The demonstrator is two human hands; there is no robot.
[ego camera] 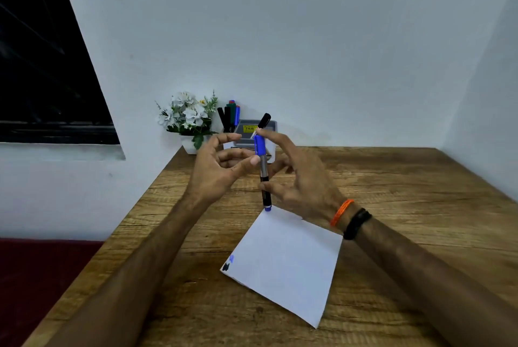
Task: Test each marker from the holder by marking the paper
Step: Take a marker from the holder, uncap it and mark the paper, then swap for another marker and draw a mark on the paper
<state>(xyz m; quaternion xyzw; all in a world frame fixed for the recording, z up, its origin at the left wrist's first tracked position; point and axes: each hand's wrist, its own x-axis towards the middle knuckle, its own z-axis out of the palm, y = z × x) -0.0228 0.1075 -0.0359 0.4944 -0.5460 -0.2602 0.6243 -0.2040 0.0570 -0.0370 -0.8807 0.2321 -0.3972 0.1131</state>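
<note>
My right hand pinches a blue marker between index fingertip and thumb, holding it nearly upright above the far corner of the white paper. Its blue cap is at the top and its blue end is just over the paper's corner. My left hand hovers beside it with fingers loosely spread, the thumb tip close to the barrel. A black marker shows tilted behind my right fingertip; I cannot tell whether it is held. The holder at the wall keeps several markers. A black and a blue mark sit on the paper's left corner.
A grey desk organiser with a yellow sticker stands behind my hands. A white pot of artificial flowers is left of the holder. The wooden table meets white walls at the back and right; its left edge drops off near a dark window.
</note>
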